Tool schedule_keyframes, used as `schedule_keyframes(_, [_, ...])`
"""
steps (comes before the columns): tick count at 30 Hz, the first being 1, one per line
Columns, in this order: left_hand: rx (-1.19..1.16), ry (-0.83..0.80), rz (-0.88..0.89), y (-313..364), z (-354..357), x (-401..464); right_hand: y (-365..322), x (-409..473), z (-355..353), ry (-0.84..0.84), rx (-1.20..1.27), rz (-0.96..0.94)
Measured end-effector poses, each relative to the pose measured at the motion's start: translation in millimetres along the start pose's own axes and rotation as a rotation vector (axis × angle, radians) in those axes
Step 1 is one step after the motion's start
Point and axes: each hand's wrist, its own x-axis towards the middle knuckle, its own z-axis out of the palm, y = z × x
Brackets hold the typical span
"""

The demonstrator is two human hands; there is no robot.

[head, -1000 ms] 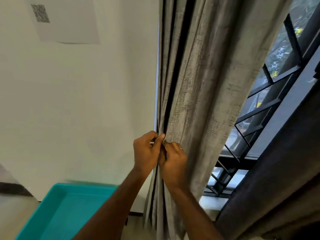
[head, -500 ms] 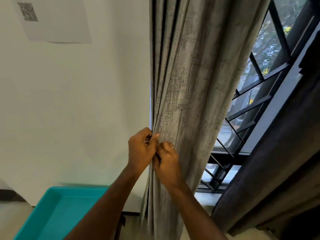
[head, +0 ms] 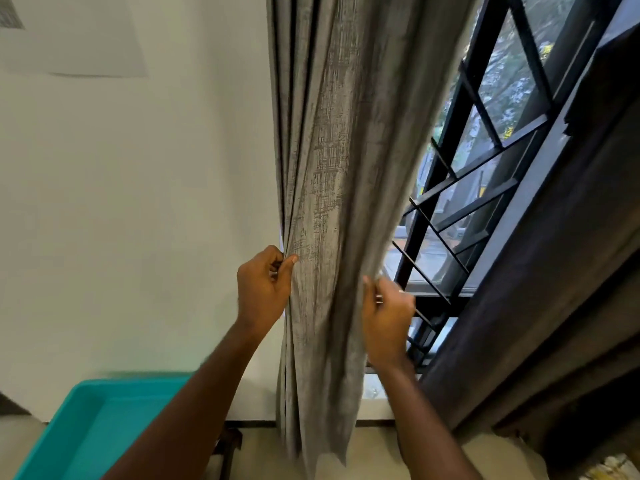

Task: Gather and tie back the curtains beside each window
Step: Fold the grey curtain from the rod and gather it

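A grey textured curtain (head: 339, 140) hangs in folds between the white wall and the window (head: 485, 174). My left hand (head: 265, 289) pinches the curtain's left folds at about mid height, next to the wall. Over on the curtain's right edge, my right hand (head: 386, 315) grips the fabric just in front of the black window grille. The two hands are apart, with the curtain's width between them. A second, dark curtain (head: 554, 271) hangs at the right of the window. I see no tie-back band.
A teal plastic tray (head: 79, 434) stands at the lower left below the wall. A white sheet of paper (head: 79, 36) is stuck on the wall at the upper left. The black grille bars (head: 446, 216) sit close behind my right hand.
My right hand has moved right, away from my left hand, to the curtain's right edge. My left hand keeps its pinch on the left folds. The view has shifted slightly right.
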Motion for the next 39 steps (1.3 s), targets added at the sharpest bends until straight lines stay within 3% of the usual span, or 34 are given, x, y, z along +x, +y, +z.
schedule_keyframes(3, [0.014, 0.028, 0.015, 1, 0, 0, -22, -14, 7, -0.089, -0.078, -0.271])
schedule_keyframes(4, [0.026, 0.036, 0.014, 0, -2, 1, -15, -13, 9, -0.056, -0.076, -0.238])
schedule_keyframes(7, [0.050, 0.054, 0.003, -5, -8, 3, -2, 6, 11, 0.139, -0.085, 0.118])
schedule_keyframes(8, [0.042, 0.056, -0.001, -5, -10, 3, -3, 6, 15, 0.132, -0.106, 0.105])
schedule_keyframes(11, [0.020, 0.062, -0.001, -2, -10, 3, -25, -13, 31, -0.113, -0.070, -0.220])
schedule_keyframes(12, [0.017, 0.055, -0.005, -1, -10, 3, -27, -18, 35, -0.146, -0.048, -0.231])
schedule_keyframes(16, [0.003, 0.022, -0.032, 6, -9, -2, -29, -17, 48, -0.080, 0.011, 0.001])
schedule_keyframes(27, [0.006, 0.075, -0.105, 28, -1, -11, -57, -26, 68, -0.229, 0.107, -0.073])
schedule_keyframes(34, [-0.385, -0.165, -0.282, 26, -26, -17, -60, -17, 65, -0.193, 0.208, 0.067])
schedule_keyframes(37, [-0.517, -0.128, -0.414, 17, -33, -23, -58, -13, 64, -0.195, 0.217, 0.115])
schedule_keyframes(39, [-0.430, -0.050, -0.408, 11, -30, -35, -58, -10, 62, -0.212, 0.218, 0.145])
